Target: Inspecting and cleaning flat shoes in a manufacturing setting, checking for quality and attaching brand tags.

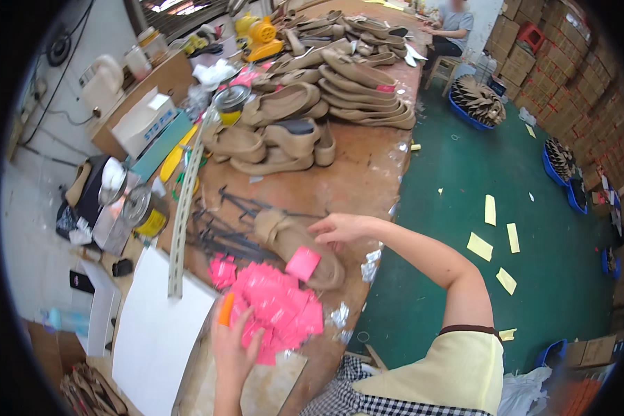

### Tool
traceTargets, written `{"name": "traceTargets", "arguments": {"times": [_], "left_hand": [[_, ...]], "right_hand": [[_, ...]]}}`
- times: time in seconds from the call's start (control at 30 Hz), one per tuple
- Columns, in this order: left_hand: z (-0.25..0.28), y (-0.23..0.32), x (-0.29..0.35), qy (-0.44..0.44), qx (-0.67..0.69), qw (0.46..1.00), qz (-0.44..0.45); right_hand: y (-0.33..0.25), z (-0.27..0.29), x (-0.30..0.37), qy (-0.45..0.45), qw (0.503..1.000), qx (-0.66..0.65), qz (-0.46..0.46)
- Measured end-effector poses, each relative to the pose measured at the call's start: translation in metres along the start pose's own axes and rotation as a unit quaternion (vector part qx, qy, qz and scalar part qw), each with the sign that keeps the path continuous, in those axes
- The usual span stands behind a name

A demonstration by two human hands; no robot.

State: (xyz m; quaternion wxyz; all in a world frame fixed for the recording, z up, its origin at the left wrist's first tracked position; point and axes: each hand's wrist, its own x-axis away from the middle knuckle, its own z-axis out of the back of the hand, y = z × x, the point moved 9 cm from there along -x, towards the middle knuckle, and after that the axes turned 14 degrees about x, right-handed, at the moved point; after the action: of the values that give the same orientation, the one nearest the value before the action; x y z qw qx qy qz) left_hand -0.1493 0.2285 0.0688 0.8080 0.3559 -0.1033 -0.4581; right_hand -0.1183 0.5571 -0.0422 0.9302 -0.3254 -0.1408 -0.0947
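Note:
A tan shoe (284, 239) lies on the workbench with a pink packet (303, 264) resting on it. Over the shoe's right edge is my right hand (341, 229), fingers apart and slightly bent; whether they touch the shoe is unclear. My left hand (233, 341) is open at the near-left side of a heap of pink packets (277, 305), an orange cover on one finger. Nothing shows between its fingers. Thin dark straps or sticks (229, 239) lie left of the shoe.
Many tan shoes (364, 83) are piled farther up the workbench (353, 173). A slotted metal bar (186, 215), a white board (156, 326) and a yellow-labelled can (149, 213) are at left. Blue baskets (473, 119) stand on the green floor; a person (453, 31) sits beyond.

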Motion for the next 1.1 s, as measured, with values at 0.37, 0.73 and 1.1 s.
{"name": "traceTargets", "arguments": {"times": [0.37,0.73,1.1], "left_hand": [[-0.091,0.054,-0.093,-0.153,-0.023,0.987,-0.037],[-0.143,0.068,-0.111,-0.253,-0.011,0.966,-0.047],[-0.093,0.087,-0.094,-0.093,0.023,0.991,-0.095]], "right_hand": [[0.325,0.276,0.052,0.375,0.830,0.200,-0.362],[0.294,0.277,0.026,0.357,0.893,0.192,-0.193],[0.127,0.094,0.163,0.609,0.767,0.030,-0.200]]}}
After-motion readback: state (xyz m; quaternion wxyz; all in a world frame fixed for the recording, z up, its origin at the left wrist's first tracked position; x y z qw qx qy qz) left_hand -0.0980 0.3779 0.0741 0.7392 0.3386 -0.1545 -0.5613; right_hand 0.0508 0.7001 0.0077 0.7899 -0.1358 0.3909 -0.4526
